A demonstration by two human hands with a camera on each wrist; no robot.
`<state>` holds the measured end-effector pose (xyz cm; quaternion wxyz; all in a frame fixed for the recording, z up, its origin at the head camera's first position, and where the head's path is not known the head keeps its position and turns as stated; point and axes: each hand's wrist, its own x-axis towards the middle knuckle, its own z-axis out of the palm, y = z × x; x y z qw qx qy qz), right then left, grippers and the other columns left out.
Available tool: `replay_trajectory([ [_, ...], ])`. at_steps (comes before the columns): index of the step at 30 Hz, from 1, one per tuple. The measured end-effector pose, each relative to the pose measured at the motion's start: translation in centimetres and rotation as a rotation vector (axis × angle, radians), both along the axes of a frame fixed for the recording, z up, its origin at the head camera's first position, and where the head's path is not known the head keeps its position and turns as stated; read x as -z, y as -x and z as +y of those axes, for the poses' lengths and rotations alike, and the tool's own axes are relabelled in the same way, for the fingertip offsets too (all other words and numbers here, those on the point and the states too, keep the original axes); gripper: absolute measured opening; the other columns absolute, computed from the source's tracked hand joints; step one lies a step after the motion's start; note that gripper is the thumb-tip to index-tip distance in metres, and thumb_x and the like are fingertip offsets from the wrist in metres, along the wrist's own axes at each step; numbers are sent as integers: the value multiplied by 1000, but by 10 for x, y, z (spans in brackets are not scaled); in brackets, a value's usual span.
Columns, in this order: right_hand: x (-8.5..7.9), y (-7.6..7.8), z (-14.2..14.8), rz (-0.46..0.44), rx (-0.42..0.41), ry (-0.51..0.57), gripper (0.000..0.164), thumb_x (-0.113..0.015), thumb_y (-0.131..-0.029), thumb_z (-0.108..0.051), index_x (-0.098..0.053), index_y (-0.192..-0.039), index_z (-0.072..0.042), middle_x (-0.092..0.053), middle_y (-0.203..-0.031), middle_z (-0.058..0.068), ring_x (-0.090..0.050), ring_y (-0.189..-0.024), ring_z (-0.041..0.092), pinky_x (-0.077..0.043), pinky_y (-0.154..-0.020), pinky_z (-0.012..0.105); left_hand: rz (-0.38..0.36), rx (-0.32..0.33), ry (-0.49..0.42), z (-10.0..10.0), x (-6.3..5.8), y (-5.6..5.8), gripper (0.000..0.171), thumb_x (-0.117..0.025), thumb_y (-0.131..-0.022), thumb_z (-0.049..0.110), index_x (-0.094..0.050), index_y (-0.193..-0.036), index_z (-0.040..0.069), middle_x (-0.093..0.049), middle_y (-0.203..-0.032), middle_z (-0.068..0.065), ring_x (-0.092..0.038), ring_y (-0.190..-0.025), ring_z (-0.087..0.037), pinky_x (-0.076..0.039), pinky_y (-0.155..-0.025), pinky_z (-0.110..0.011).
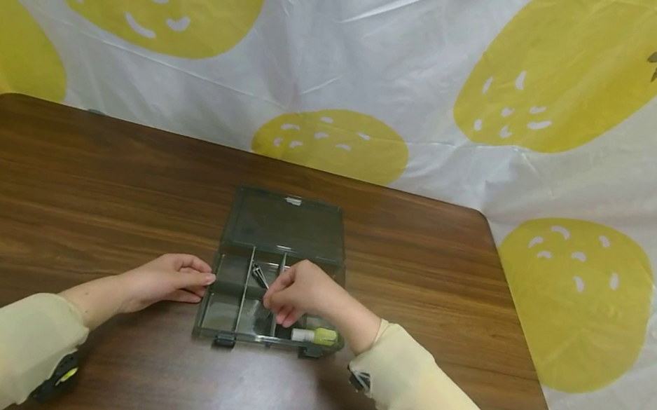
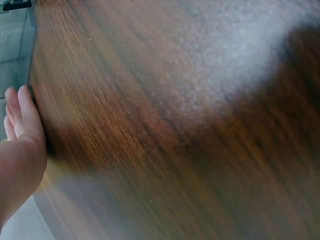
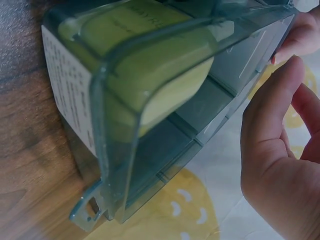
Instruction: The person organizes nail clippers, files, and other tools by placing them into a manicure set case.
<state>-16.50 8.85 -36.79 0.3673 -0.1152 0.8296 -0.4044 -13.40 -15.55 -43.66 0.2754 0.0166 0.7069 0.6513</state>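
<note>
A smoky clear plastic compartment box (image 1: 227, 275) lies on the table with its lid (image 1: 290, 224) folded back away from me. My right hand (image 1: 309, 291) is over the middle of the box, thumb and fingertips pinching a slim silver metal implement (image 1: 259, 276). Its far end points into the back middle compartment; the near end is hidden by the fingers. My left hand (image 1: 172, 277) rests beside the box, its relaxed fingers (image 2: 30, 112) against the left wall. In the front right compartment lies a small yellow-green and white bottle (image 1: 315, 335), seen large through the box wall in the right wrist view.
The wood-grain table (image 1: 81, 196) extends around the box on all sides. Behind it and to the right hangs a white curtain (image 1: 353, 39) with big yellow fruit shapes. Two dark latches (image 1: 224, 340) stick out at the box's front edge.
</note>
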Motion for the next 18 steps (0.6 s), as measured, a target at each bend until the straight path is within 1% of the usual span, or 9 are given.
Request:
replay_trajectory([
  [9,-2,1,2,1,11,3,14,-59,-86,1,-68,-89,10,-58,-58,4,-57,-47,9,-55,-50,25,-2,-3,6,1,0,2,43,-53,-94,16,-39,-122,-14,-59,-95,0,-57,-85,-9,-54,-83,-26],
  [18,-3,2,10,24,24,4,15,-59,-86,0,-69,-89,10,-59,-57,3,-57,-47,9,-57,-53,28,-4,-5,24,0,-1,4,46,-53,-95,19,-40,-123,-13,-59,-100,-3,-58,-87,-9,-54,-85,-27],
])
